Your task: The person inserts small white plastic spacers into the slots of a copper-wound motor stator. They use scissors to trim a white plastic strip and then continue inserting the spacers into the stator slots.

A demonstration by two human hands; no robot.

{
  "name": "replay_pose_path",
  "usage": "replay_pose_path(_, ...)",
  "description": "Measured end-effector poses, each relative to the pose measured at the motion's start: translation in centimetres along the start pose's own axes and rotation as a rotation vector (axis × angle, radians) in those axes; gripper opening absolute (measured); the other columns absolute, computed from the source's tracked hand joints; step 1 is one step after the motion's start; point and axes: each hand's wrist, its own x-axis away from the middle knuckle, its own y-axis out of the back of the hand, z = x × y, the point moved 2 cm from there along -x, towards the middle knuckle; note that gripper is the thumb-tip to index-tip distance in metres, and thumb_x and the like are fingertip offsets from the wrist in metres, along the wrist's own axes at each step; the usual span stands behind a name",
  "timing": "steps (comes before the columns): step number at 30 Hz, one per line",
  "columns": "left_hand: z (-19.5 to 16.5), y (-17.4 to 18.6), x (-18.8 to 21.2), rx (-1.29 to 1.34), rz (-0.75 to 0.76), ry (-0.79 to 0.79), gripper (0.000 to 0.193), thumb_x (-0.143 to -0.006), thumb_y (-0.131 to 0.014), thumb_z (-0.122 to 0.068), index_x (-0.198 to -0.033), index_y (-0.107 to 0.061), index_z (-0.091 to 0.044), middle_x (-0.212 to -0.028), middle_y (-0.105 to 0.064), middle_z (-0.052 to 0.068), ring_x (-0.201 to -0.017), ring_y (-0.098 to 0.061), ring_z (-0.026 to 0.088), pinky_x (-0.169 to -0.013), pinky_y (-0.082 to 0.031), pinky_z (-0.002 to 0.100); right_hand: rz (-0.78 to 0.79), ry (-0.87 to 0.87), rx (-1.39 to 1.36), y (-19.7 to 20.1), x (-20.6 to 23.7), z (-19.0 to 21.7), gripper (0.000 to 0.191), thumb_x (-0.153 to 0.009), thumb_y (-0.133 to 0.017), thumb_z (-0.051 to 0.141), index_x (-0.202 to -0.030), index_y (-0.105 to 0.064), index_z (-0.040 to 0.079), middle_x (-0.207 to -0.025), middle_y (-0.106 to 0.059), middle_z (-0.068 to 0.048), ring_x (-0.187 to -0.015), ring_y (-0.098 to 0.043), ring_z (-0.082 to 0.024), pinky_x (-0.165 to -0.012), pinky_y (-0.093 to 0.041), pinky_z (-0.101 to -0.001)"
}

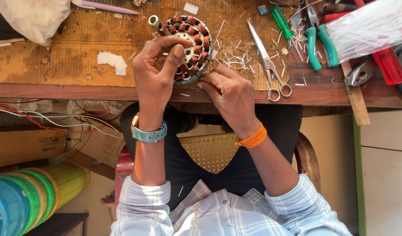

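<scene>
Copper-wound stator, round and with a metal shaft sticking out at its upper left, sat at the near edge of the wooden worktop, tilted up between both hands. The left hand was curled over the left side of the stator, its thumb and fingers closed on the rim and the centre. The right hand lay just below and to the right, fingers pressed together at the lower rim; it probably pinched something thin there, but this part was too small to tell. Scissors lay just to the right, among many short white slivers. Farther right were pliers with teal handles and a green screwdriver. Small white paper pieces lay to the left.
</scene>
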Motion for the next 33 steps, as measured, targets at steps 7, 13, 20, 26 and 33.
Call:
replay_pose_path(7, 0.3, 0.8, 0.0, 0.051, 0.094, -0.029, 0.024, -0.107, -0.072, -0.027, -0.118, -0.075, -0.006, -0.111, -0.069, 0.004, -0.095, -0.069, 0.008, -0.081, -0.058, 0.023, 0.019, -0.056, 0.051, -0.8, -0.5, 0.4, 0.015, -0.091, -0.079, 0.022, -0.096, -0.078, 0.007, -0.088, -0.072, -0.007, -0.073, -0.068, -0.021, -0.066, -0.052, -0.0363)
replay_pose_path(13, -1.5, 1.9, 0.5, -0.336, 0.23, -0.294, 0.027, -0.102, -0.077, -0.024, -0.122, -0.072, -0.006, -0.127, -0.071, 0.007, -0.119, -0.067, 0.023, -0.099, -0.06, 0.035, -0.046, -0.161, -0.182, -0.9, -0.1, 0.6, 0.012, -0.091, -0.076, 0.015, -0.098, -0.078, 0.005, -0.09, -0.075, -0.008, -0.075, -0.074, -0.02, -0.069, -0.056, -0.0326)
replay_pose_path(20, -2.9, -0.6, 2.9, -0.565, 0.04, -0.279, 0.029, -0.09, -0.084, -0.012, -0.114, -0.071, -0.004, -0.123, -0.07, 0.009, -0.122, -0.061, 0.03, -0.108, -0.05, 0.042, -0.053, -0.212, -0.144, -1.2, -0.1, 0.6, 0.009, -0.089, -0.078, 0.01, -0.093, -0.076, 0.003, -0.086, -0.074, -0.011, -0.073, -0.073, -0.023, -0.067, -0.055, -0.0331)
replay_pose_path(26, -3.1, -1.4, 3.1, -0.555, -0.072, -0.239, 0.014, -0.092, -0.08, -0.005, -0.104, -0.074, -0.006, -0.113, -0.073, 0.007, -0.114, -0.064, 0.028, -0.102, -0.052, 0.04, -0.072, -0.204, -0.164, -1.2, 0.0, 0.8, 0.011, -0.088, -0.079, 0.013, -0.096, -0.077, 0.005, -0.089, -0.075, -0.01, -0.075, -0.074, -0.024, -0.068, -0.056, -0.034)
replay_pose_path(33, -3.0, -1.8, 2.2, -0.629, 0.013, -0.272, 0.008, -0.096, -0.073, 0.0, -0.1, -0.067, -0.001, -0.106, -0.07, 0.01, -0.103, -0.064, 0.031, -0.093, -0.052, 0.042, -0.071, -0.177, -0.101, -1.4, 0.3, 1.0, 0.01, -0.089, -0.078, 0.016, -0.095, -0.077, 0.007, -0.09, -0.074, -0.009, -0.08, -0.07, -0.028, -0.073, -0.053, -0.0399)
